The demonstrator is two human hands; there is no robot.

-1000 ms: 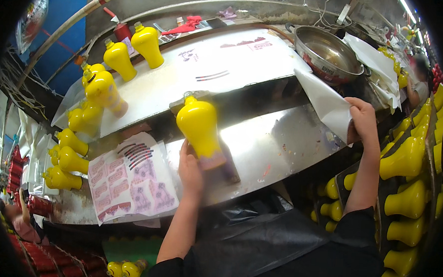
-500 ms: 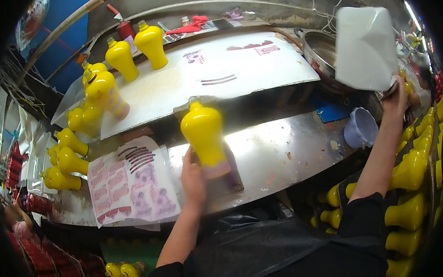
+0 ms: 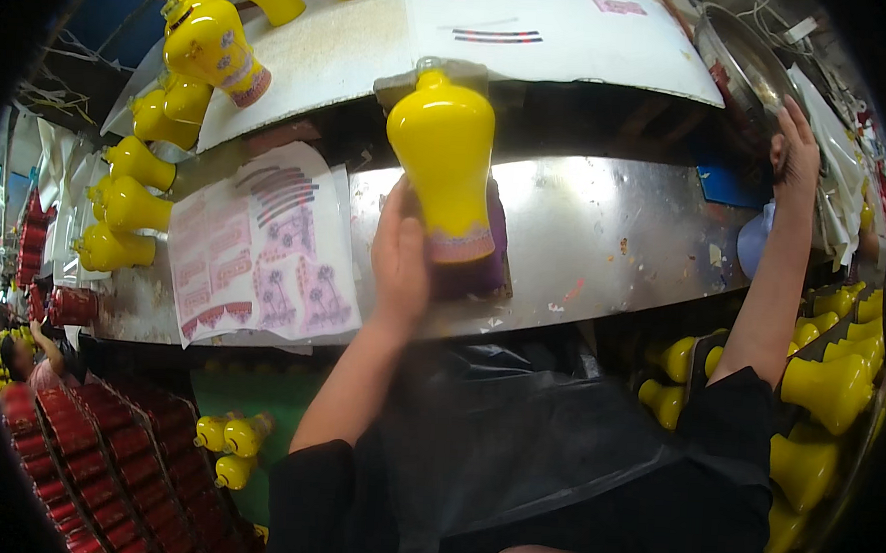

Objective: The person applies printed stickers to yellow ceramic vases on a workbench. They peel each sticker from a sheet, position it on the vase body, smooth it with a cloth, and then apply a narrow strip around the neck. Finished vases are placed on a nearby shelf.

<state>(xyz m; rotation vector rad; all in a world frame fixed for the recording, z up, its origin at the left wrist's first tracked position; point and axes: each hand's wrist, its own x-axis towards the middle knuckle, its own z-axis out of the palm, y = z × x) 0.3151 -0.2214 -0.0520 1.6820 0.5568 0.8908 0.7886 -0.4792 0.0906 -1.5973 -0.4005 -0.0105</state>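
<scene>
A glossy yellow vase-shaped bottle (image 3: 440, 136) leans in front of me, its narrow neck pointing away. A pink patterned band (image 3: 462, 243) circles its lower end, which rests on a purple pad (image 3: 495, 241). My left hand (image 3: 402, 259) is closed around the bottle's left side; its far fingers are hidden behind it. At the far right, my right hand (image 3: 796, 155) is beside the metal pan (image 3: 740, 52), its visible fingers stretched and apart. A dark patch shows by its palm, too small to make out. White sheeting (image 3: 831, 177) hangs just beyond that hand.
Printed transfer sheets (image 3: 264, 252) lie left on the metal table (image 3: 605, 245). Several yellow bottles (image 3: 131, 205) line its left end; one decorated bottle (image 3: 215, 44) stands by the white board (image 3: 575, 43). A pale blue bucket (image 3: 752, 243) and racked bottles (image 3: 828, 387) are at right.
The white sheet that my right hand held up has left its fingers. That hand has moved lower in the picture, beside the pan. My left hand stays on the bottle; the whole view has shifted.
</scene>
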